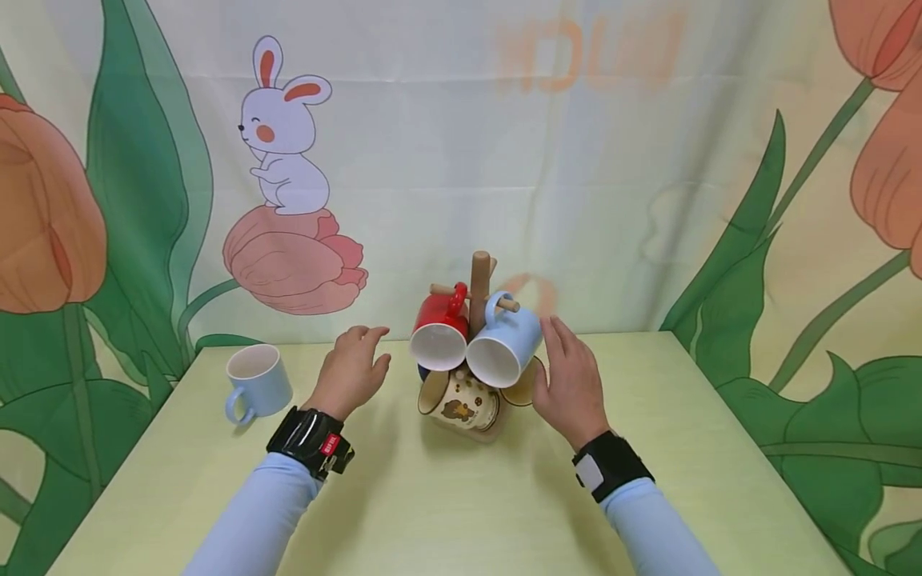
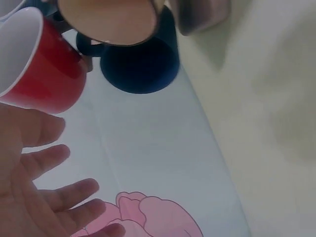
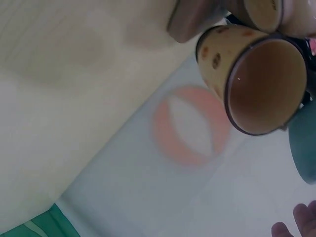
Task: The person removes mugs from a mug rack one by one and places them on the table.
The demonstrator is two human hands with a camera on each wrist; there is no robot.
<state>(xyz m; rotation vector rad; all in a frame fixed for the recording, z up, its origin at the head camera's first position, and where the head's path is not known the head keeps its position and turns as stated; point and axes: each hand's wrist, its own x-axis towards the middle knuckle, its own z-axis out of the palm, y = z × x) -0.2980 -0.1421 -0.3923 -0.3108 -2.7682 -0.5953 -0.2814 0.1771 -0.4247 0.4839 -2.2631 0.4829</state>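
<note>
A wooden mug tree (image 1: 480, 276) stands at the back middle of the table, hung with several mugs. On its upper pegs hang a red mug (image 1: 430, 314) and a light blue mug (image 1: 520, 330). Lower down are a cream mug with a bear picture (image 1: 468, 406), a brown-spotted mug (image 3: 217, 64) and a dark blue mug (image 2: 140, 66). My left hand (image 1: 350, 370), fingers spread and holding nothing, is left of the red mug. To the right, my right hand (image 1: 574, 386) has extended fingers, its fingertips right by the light blue mug's side.
Another light blue mug (image 1: 265, 382) stands upright at the table's back left, its handle toward the front. Behind the table (image 1: 461, 512) hangs a printed cloth (image 1: 598, 184) with a rabbit and tulips.
</note>
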